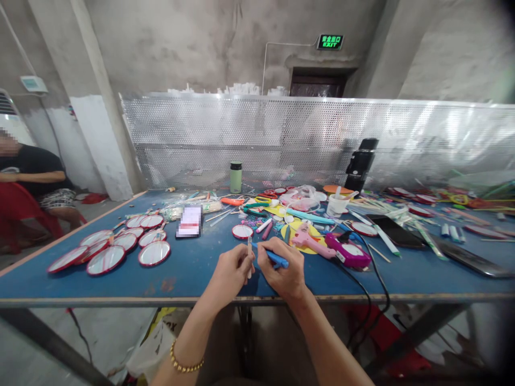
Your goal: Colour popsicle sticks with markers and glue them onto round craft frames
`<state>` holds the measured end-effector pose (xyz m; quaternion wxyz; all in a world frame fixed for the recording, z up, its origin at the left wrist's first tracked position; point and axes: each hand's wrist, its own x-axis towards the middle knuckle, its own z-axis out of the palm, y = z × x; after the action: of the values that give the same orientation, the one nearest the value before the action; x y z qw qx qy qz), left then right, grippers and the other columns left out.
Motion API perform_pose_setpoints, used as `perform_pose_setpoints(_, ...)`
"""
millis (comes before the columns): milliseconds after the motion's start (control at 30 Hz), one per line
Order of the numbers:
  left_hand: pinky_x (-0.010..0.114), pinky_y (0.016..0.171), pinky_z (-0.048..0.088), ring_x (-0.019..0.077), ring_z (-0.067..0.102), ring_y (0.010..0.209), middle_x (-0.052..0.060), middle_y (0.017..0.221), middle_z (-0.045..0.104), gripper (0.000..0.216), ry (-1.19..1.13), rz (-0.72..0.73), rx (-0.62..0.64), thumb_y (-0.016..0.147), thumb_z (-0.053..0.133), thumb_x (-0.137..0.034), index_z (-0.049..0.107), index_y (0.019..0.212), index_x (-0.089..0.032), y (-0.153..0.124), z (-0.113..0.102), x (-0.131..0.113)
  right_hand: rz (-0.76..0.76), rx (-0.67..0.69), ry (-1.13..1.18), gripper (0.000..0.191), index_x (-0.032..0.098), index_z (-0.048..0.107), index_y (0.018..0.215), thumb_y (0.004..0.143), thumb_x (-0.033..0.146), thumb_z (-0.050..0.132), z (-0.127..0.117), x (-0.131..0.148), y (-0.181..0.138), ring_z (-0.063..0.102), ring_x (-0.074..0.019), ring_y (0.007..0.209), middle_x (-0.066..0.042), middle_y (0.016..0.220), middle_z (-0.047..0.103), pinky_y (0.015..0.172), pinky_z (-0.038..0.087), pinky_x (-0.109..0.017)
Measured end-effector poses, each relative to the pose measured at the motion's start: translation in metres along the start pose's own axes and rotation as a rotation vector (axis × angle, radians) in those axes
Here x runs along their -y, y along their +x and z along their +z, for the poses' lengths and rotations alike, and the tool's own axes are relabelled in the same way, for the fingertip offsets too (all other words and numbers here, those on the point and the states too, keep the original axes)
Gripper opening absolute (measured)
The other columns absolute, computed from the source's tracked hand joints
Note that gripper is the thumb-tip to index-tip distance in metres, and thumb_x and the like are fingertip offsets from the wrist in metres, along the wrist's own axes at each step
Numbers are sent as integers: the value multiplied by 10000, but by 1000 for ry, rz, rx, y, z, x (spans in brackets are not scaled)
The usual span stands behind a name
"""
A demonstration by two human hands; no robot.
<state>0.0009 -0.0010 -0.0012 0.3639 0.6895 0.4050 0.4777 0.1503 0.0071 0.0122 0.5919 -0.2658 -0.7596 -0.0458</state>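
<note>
My left hand (234, 266) is closed on a small wooden stick (249, 247), which stands upright between thumb and fingers. In my right hand (284, 266) is a blue marker pen (277, 259), its tip pointing left toward the stick. Whether the tip touches the stick I cannot tell. Just beyond my hands lies a round red-rimmed disc (242, 231), partly behind the stick. A pink and a white marker (264, 225) rest right of that disc. Farther right is a pink glue gun (311, 241) beside a purple device (349, 251).
Several red-rimmed discs (154, 253) lie at the left, near a phone (189, 221). A green bottle (235, 178) and a black bottle (361, 163) stand before a perforated metal screen (201, 128). Black cables (378, 268) hang over the front edge. A person (36, 171) sits at far left.
</note>
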Motion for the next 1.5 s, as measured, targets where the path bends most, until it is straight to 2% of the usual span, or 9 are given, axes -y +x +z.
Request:
perform_pose_setpoints(767, 206, 494, 380, 97, 486, 458, -55, 558, 524, 263, -7, 6, 0, 918, 478, -332, 488, 688, -205, 0, 0, 0, -16, 22, 5, 102, 202, 614, 835, 870, 120, 566, 0, 0, -1, 515, -112, 574, 8, 674, 576, 564, 436, -241)
perform_pose_setpoints(1500, 212, 499, 391, 103, 495, 465, -47, 579, 544, 236, 10, -4, 6, 916, 470, -304, 500, 704, -205, 0, -1, 1, -8, -26, -23, 100, 198, 606, 833, 864, 105, 585, 1, -2, -1, 508, -102, 573, 14, 683, 589, 570, 422, -229)
